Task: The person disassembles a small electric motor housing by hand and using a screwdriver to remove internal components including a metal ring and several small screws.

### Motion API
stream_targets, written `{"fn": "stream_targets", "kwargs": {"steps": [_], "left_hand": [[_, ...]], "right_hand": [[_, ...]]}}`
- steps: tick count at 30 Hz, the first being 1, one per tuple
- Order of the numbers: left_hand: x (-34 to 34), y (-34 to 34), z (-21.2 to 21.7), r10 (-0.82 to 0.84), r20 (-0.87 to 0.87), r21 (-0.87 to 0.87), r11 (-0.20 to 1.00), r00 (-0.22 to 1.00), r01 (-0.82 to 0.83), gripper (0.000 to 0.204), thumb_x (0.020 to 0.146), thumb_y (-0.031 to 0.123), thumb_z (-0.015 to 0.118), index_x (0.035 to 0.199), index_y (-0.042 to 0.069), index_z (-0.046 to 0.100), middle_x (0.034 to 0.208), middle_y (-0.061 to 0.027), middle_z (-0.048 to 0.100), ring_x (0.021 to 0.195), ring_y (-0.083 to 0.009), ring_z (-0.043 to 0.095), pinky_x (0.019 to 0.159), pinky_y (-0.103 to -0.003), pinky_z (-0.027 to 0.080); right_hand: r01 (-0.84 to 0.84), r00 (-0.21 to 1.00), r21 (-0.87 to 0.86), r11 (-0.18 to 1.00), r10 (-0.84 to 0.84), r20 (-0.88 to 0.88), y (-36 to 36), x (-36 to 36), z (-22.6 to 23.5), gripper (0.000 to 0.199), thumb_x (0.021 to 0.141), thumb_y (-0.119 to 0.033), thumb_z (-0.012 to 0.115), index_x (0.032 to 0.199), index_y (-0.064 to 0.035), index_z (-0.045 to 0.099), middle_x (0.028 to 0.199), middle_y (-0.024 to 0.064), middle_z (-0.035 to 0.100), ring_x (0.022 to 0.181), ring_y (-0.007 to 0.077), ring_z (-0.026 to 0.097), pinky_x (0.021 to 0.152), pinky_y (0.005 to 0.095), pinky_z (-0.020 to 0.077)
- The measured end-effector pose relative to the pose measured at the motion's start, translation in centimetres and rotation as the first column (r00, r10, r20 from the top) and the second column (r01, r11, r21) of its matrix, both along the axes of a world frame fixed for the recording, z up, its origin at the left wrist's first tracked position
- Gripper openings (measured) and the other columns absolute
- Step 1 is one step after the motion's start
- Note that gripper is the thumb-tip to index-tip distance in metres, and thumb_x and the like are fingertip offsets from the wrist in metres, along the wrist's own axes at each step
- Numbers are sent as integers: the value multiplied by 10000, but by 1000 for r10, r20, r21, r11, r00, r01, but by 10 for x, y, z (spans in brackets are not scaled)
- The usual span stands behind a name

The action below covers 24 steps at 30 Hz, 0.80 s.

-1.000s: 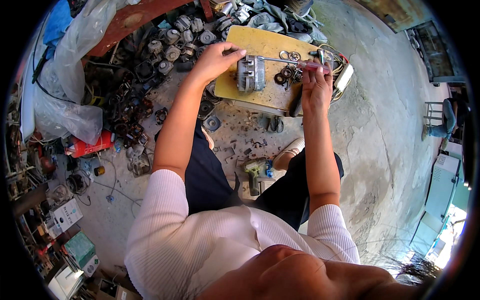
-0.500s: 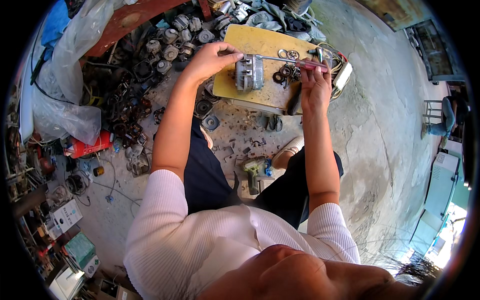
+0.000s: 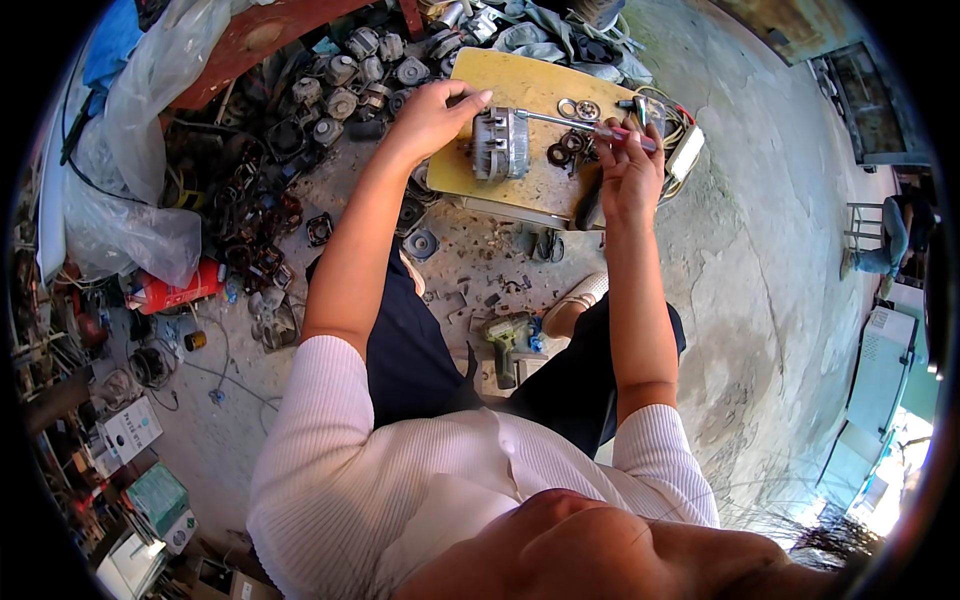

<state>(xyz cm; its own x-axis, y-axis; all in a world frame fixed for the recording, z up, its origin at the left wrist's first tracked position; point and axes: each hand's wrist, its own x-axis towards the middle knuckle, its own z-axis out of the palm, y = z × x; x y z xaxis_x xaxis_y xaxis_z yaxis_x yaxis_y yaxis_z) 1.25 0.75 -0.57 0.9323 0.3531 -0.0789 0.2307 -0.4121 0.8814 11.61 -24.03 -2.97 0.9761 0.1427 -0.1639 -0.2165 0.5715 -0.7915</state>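
Note:
A small silver electric motor [image 3: 501, 150] stands on a yellow board [image 3: 470, 75] in front of me. My right hand [image 3: 632, 170] grips the red, see-through handle of a screwdriver [image 3: 560, 121]. Its metal shaft points left, and its end meets the upper right part of the motor. My left hand [image 3: 437, 120] hovers at the motor's upper left, thumb stretched out, apart from the motor as far as I can see. Bearings and metal rings [image 3: 572, 145] lie on the board between the motor and my right hand.
Piled motors [image 3: 340, 104] cover the floor beyond the board's left side. A green power drill [image 3: 505, 345] lies between my feet. Cables and a white power strip [image 3: 684, 152] sit at the board's right edge. A red container [image 3: 178, 288] and clear plastic sheeting [image 3: 130, 215] are at left.
My left hand has lifted off the motor's top left corner, its thumb moving up and away. The screwdriver handle has dipped slightly and the fingers of my right hand have shifted around it.

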Motion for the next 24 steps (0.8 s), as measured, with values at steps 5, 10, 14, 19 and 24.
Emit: {"fn": "stream_targets", "kwargs": {"steps": [5, 10, 14, 19, 24], "left_hand": [[-5, -1, 12, 4, -23, 11, 1000, 1000, -4, 417, 922, 421, 668, 1001, 15, 718, 874, -35, 705, 830, -92, 602, 781, -288, 475], [-14, 7, 9, -73, 28, -17, 997, 997, 74, 351, 900, 335, 709, 1045, 15, 733, 953, -57, 731, 882, -95, 636, 811, -272, 480], [-12, 3, 12, -58, 6, -25, 998, 998, 59, 297, 895, 282, 717, 1036, 21, 728, 954, -49, 725, 876, -95, 633, 817, -274, 480], [-19, 4, 24, -62, -44, -5, 998, 997, 62, 249, 915, 261, 690, 1007, 29, 700, 927, -30, 702, 854, -92, 615, 781, -282, 480], [-25, 12, 21, -27, 60, -53, 998, 998, 31, 231, 965, 236, 621, 1089, 41, 622, 994, -41, 698, 884, -94, 594, 785, -280, 471]], "right_hand": [[-6, 1000, 10, 1000, 6, 3, -2, 2, 1, 438, 1002, -61, 504, 1387, -58, 296, 1233, 188, 547, 1092, 313, 631, 890, 483, 586], [66, 998, -33, 997, -66, 9, -6, 7, 10, 379, 1008, -110, 509, 1340, -55, 333, 1134, 169, 591, 1018, 298, 655, 842, 470, 604], [81, 996, 74, 994, -78, -38, -21, 23, 7, 332, 1022, -191, 495, 1305, -61, 378, 973, 117, 599, 888, 245, 656, 794, 445, 613], [-226, 963, -7, 974, 223, -149, -10, 12, 32, 279, 977, -296, 578, 1100, -47, 545, 841, 43, 560, 649, 74, 527, 454, 163, 404], [-555, 832, -323, 766, 511, -218, 8, -13, 49, 233, 930, -256, 635, 1113, -113, 617, 677, -41, 523, 509, 35, 473, 406, 162, 312]]}}
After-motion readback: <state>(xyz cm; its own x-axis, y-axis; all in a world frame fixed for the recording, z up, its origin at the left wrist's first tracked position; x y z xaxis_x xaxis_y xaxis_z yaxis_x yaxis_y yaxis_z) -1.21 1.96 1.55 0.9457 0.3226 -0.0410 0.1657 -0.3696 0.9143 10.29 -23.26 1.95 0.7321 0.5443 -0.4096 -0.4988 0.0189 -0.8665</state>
